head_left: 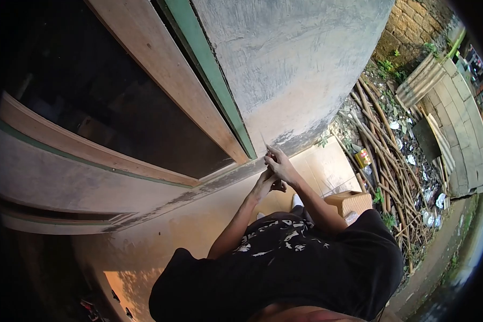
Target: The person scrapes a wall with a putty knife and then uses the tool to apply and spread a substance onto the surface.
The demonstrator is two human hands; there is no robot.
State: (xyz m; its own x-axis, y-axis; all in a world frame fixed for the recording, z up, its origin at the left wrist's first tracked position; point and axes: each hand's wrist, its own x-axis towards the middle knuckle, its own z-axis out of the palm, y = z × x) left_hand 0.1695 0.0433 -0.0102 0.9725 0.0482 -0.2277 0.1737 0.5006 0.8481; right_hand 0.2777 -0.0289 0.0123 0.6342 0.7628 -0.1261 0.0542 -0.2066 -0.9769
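Head view, thin pale sliver: the sliver [264, 140] rises from the fingertips in front of the plaster wall [290, 64]; its lower end is hidden, so its full form cannot be told
Head view, right hand: the right hand [280, 165] appears to pinch the sliver, thumb and fingers drawn close together
Head view, left hand: the left hand [265, 184] lies against the right, its fingers bent; whether it grips anything cannot be told
Handling: probably very light, thin and easily bent or snapped; stiffness and slipperiness uncertain; best held near its lower end in a light fingertip pinch
Frame corner: the wooden frame [166, 64] and green strip [220, 88] come down just beside the hands, on the left; with the wall beyond, they probably limit reach on that side
Floor and box: tiled floor [190, 228] below; a tan box [354, 203] near the right forearm could hinder that elbow
Outer ground: heaped sticks [378, 142] and a yellow packet [363, 158] lie to the right, well apart from the hands
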